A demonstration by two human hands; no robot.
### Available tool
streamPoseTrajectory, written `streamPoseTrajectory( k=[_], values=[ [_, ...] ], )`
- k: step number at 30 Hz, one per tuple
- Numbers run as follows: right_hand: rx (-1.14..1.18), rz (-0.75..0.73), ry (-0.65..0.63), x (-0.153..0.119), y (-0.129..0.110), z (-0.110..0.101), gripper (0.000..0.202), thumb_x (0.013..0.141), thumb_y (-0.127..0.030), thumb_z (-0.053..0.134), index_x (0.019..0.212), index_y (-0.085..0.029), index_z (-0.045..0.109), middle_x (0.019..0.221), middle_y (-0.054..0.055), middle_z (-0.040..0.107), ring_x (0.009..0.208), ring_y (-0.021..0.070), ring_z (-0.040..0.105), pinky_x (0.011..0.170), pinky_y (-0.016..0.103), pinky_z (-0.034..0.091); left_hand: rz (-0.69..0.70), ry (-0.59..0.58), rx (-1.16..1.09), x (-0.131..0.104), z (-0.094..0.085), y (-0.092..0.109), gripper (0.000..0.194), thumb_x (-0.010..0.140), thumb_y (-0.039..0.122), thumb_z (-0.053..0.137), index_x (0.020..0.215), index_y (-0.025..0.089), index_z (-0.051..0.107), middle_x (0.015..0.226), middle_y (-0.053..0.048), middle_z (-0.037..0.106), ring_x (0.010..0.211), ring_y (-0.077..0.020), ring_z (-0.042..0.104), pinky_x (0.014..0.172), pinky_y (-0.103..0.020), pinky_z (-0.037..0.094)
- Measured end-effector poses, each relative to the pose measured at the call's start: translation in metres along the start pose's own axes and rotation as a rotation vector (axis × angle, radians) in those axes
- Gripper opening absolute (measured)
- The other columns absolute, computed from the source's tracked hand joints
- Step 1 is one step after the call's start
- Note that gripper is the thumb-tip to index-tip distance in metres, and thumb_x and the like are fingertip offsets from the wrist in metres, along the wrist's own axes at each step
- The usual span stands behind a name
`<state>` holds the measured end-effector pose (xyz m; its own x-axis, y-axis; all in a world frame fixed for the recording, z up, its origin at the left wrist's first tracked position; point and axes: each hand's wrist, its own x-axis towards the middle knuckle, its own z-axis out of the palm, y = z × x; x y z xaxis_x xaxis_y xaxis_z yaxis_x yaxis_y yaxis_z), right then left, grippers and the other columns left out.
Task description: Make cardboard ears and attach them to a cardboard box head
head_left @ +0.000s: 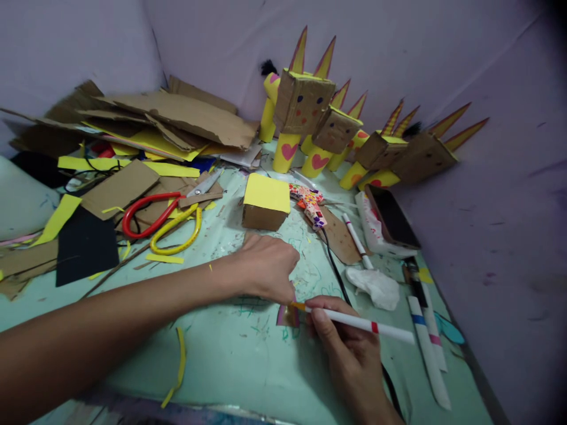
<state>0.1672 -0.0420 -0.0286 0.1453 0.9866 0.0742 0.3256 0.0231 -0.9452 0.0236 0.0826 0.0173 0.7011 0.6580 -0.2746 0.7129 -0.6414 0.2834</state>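
Note:
My right hand (348,348) is closed round a white marker (361,323) with a red band, its orange tip pointing left. Under that tip lies a small purple-edged paper piece (288,316) on the pale green table (221,369). My left hand (266,267) is closed, knuckles up, beside the paper piece and the marker tip; what its fingers hold, if anything, is hidden. Just beyond my left hand sits a cardboard box (266,217) with a yellow top.
Cardboard figures (305,103) with pointed horns stand at the back. Scissors (153,215), paper scraps and stacked cardboard (177,118) are at left. A glue gun (312,203) with a black cord, a phone (392,218), tissue (374,287) and markers (427,354) lie at right.

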Motion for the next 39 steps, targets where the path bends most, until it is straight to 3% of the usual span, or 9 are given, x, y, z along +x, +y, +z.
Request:
streamPoseTrajectory(
  k=[6, 13, 18, 24, 29, 32, 35, 39],
  values=[
    [0.000, -0.080, -0.031, -0.0001, -0.0004, 0.0036, 0.013, 0.086, -0.022, 0.056, 0.088, -0.026, 0.069, 0.070, -0.001, 0.064, 0.063, 0.0133, 0.060, 0.060, 0.022, 0.048, 0.015, 0.043, 0.007, 0.0006, 0.0019, -0.0010, 0.026, 0.062, 0.041, 0.055, 0.075, 0.021, 0.064, 0.068, -0.010, 0.067, 0.064, -0.0307, 0.063, 0.050, -0.036, 0.042],
    [0.024, -0.072, -0.127, -0.0046, -0.0022, 0.0030, 0.013, 0.086, -0.020, 0.057, 0.085, -0.025, 0.069, 0.074, -0.001, 0.069, 0.066, 0.0139, 0.063, 0.064, 0.022, 0.050, 0.020, 0.043, 0.003, 0.0006, 0.0020, -0.0017, 0.024, 0.061, 0.038, 0.055, 0.074, 0.021, 0.065, 0.067, -0.010, 0.067, 0.064, -0.0308, 0.063, 0.048, -0.035, 0.042],
    [0.020, -0.059, -0.051, -0.0045, -0.0032, 0.0022, 0.015, 0.087, -0.021, 0.056, 0.085, -0.025, 0.070, 0.074, 0.000, 0.070, 0.070, 0.0155, 0.065, 0.068, 0.024, 0.051, 0.018, 0.045, 0.004, -0.0005, 0.0009, -0.0011, 0.024, 0.060, 0.038, 0.055, 0.074, 0.021, 0.064, 0.068, -0.010, 0.067, 0.064, -0.0310, 0.063, 0.049, -0.036, 0.042],
    [0.018, -0.038, -0.105, -0.0049, -0.0013, 0.0029, 0.014, 0.086, -0.022, 0.057, 0.084, -0.023, 0.070, 0.074, 0.002, 0.071, 0.069, 0.0161, 0.066, 0.064, 0.024, 0.051, 0.021, 0.050, 0.005, -0.0001, 0.0014, -0.0017, 0.024, 0.061, 0.038, 0.054, 0.074, 0.021, 0.064, 0.067, -0.010, 0.066, 0.064, -0.0301, 0.063, 0.049, -0.035, 0.041],
    [0.038, -0.043, -0.032, -0.0056, -0.0017, 0.0030, 0.013, 0.084, -0.023, 0.058, 0.082, -0.022, 0.071, 0.072, 0.002, 0.071, 0.068, 0.0169, 0.066, 0.064, 0.024, 0.052, 0.017, 0.043, 0.010, 0.0001, 0.0018, -0.0017, 0.024, 0.061, 0.037, 0.055, 0.075, 0.021, 0.065, 0.068, -0.009, 0.067, 0.064, -0.0293, 0.062, 0.049, -0.034, 0.040],
    [0.037, -0.042, -0.087, -0.0047, -0.0031, 0.0027, 0.014, 0.086, -0.022, 0.056, 0.086, -0.023, 0.070, 0.078, 0.003, 0.073, 0.073, 0.0174, 0.067, 0.066, 0.025, 0.052, 0.018, 0.041, 0.006, 0.0001, 0.0014, -0.0012, 0.025, 0.062, 0.040, 0.055, 0.076, 0.021, 0.064, 0.068, -0.009, 0.067, 0.065, -0.0289, 0.062, 0.050, -0.034, 0.040],
    [0.047, -0.027, -0.127, -0.0051, -0.0056, 0.0028, 0.014, 0.085, -0.024, 0.057, 0.082, -0.021, 0.070, 0.072, 0.003, 0.071, 0.067, 0.0171, 0.066, 0.062, 0.025, 0.051, 0.015, 0.027, 0.009, 0.0001, 0.0015, -0.0016, 0.027, 0.064, 0.040, 0.055, 0.079, 0.021, 0.065, 0.070, -0.010, 0.066, 0.067, -0.0291, 0.061, 0.053, -0.035, 0.041],
    [0.069, 0.018, -0.058, -0.0060, -0.0079, 0.0035, 0.015, 0.084, -0.029, 0.059, 0.079, -0.020, 0.070, 0.068, 0.003, 0.069, 0.065, 0.0182, 0.064, 0.062, 0.027, 0.052, 0.019, 0.026, 0.009, -0.0002, 0.0017, -0.0022, 0.027, 0.065, 0.041, 0.055, 0.080, 0.021, 0.065, 0.072, -0.010, 0.067, 0.068, -0.0297, 0.061, 0.053, -0.035, 0.040]
  ],
)
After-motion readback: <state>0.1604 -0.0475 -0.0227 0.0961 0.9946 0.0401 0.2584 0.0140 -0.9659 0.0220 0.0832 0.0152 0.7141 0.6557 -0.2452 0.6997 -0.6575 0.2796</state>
